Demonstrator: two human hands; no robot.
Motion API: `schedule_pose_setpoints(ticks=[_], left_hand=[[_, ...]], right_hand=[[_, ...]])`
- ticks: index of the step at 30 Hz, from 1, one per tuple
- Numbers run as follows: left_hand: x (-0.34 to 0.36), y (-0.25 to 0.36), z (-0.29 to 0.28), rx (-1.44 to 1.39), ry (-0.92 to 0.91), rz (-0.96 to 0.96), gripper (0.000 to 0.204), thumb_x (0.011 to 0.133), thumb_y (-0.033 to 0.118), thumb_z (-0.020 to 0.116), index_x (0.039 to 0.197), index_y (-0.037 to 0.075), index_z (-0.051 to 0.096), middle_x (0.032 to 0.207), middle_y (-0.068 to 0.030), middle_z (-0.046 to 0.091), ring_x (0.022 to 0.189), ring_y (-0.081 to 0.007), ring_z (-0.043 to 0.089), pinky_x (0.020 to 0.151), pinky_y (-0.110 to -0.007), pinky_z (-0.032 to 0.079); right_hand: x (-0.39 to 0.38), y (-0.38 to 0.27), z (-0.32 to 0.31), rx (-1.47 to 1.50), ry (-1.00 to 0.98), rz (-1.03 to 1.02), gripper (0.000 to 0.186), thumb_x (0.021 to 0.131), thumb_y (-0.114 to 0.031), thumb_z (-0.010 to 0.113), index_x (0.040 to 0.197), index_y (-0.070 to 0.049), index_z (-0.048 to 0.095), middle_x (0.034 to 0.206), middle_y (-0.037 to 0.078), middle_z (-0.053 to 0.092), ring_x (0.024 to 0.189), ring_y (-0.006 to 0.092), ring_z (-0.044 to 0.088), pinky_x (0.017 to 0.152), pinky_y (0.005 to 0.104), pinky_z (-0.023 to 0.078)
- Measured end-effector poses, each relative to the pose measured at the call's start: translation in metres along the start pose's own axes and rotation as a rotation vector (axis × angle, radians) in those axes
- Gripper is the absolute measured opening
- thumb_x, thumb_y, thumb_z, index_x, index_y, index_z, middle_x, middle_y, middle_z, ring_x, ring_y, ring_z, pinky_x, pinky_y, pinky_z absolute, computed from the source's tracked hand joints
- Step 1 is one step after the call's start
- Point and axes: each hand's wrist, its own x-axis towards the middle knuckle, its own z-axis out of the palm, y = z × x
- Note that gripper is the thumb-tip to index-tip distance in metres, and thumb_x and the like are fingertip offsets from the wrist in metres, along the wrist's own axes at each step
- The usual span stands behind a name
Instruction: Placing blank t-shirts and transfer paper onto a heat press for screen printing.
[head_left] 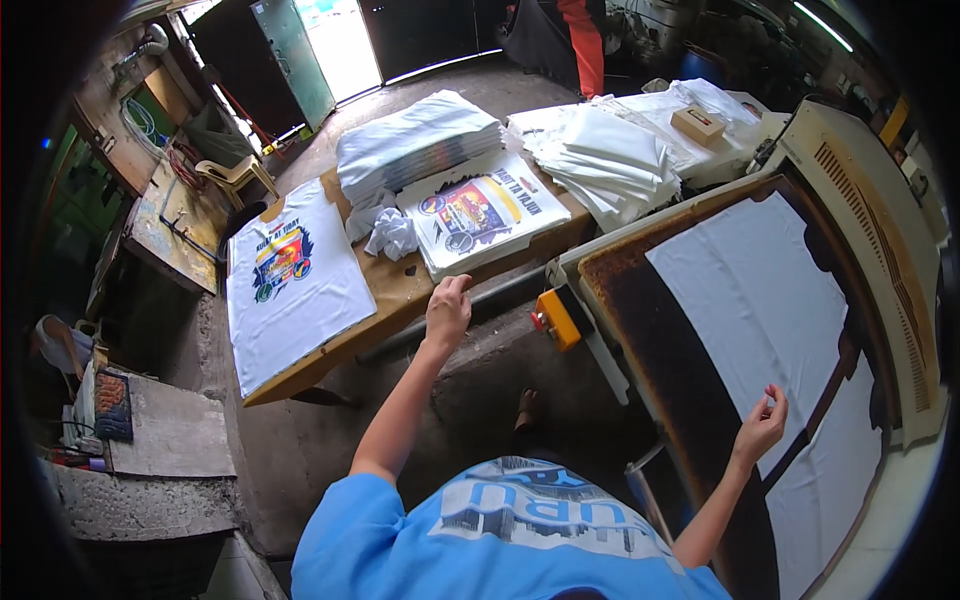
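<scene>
My left hand (448,315) is raised before the table's near edge, fingers curled, contents hidden. It is nearest a stack of printed white sheets (525,215) with colourful logos. My right hand (762,425), over the heat press's dark platen (640,340), has fingertips pinched; anything between them is too small to make out. White fabric pieces (735,300) lie on that platen. A printed white T-shirt (320,330) lies on the table's left end, near crumpled white cloth (390,230). A yellow box with a red button (557,320) sits at the press's left side.
Folded white shirts (415,140) and plain white sheets (600,165) are piled on the brown table (335,355). A cardboard box (697,125) sits farther back. Behind are a plastic chair (235,175) and an open doorway (340,50). Another person (55,340) is at the far left.
</scene>
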Motion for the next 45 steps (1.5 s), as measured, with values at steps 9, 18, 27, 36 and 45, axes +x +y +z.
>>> schedule_pose_setpoints(ticks=[9, 18, 27, 36, 45], left_hand=[[0.084, -0.105, 0.104, 0.401, -0.330, -0.125, 0.037, 0.074, 0.006, 0.052, 0.111, 0.003, 0.051, 0.096, -0.0186, 0.056, 0.092, -0.0315, 0.056, 0.082, -0.042, 0.044], [0.115, -0.173, 0.137, 0.700, -0.573, -0.003, 0.027, 0.080, 0.006, 0.045, 0.106, 0.011, 0.050, 0.074, -0.0118, 0.064, 0.075, -0.0278, 0.063, 0.083, -0.044, 0.042], [0.122, -0.171, 0.119, 0.388, -0.617, 0.035, 0.017, 0.070, 0.001, 0.054, 0.087, 0.004, 0.056, 0.079, -0.0200, 0.061, 0.078, -0.0352, 0.060, 0.070, -0.042, 0.047], [0.223, -0.053, 0.049, -0.029, -0.300, 0.057, 0.016, 0.076, 0.019, 0.057, 0.076, 0.004, 0.062, 0.072, -0.0197, 0.060, 0.069, -0.0334, 0.060, 0.061, -0.041, 0.046], [0.278, 0.175, -0.022, -1.263, -0.400, 0.236, 0.018, 0.082, 0.006, 0.060, 0.099, 0.000, 0.056, 0.090, -0.0034, 0.061, 0.080, -0.0073, 0.055, 0.073, -0.019, 0.042]], right_hand=[[0.058, -0.022, 0.061, 0.011, 0.013, -0.048, 0.017, 0.084, 0.002, 0.047, 0.099, 0.001, 0.055, 0.090, 0.009, 0.059, 0.070, 0.0202, 0.056, 0.056, 0.0290, 0.044], [0.061, -0.036, 0.066, -0.077, 0.013, 0.094, 0.019, 0.082, 0.006, 0.047, 0.098, 0.001, 0.056, 0.090, 0.010, 0.059, 0.076, 0.0216, 0.058, 0.057, 0.0282, 0.045], [0.069, -0.094, 0.094, -0.087, -0.003, 0.047, 0.015, 0.082, 0.005, 0.048, 0.094, 0.002, 0.056, 0.086, 0.012, 0.059, 0.075, 0.0241, 0.059, 0.061, 0.0313, 0.046], [0.049, -0.173, 0.149, 0.448, -0.256, 0.362, 0.012, 0.086, -0.006, 0.049, 0.092, -0.001, 0.059, 0.081, 0.005, 0.062, 0.058, 0.0084, 0.054, 0.048, 0.0206, 0.043], [0.037, -0.233, 0.204, 1.721, -1.180, 1.050, 0.095, 0.075, -0.073, 0.034, 0.135, -0.002, 0.017, 0.131, 0.021, 0.036, 0.112, 0.0329, 0.047, 0.085, 0.0474, 0.044]])
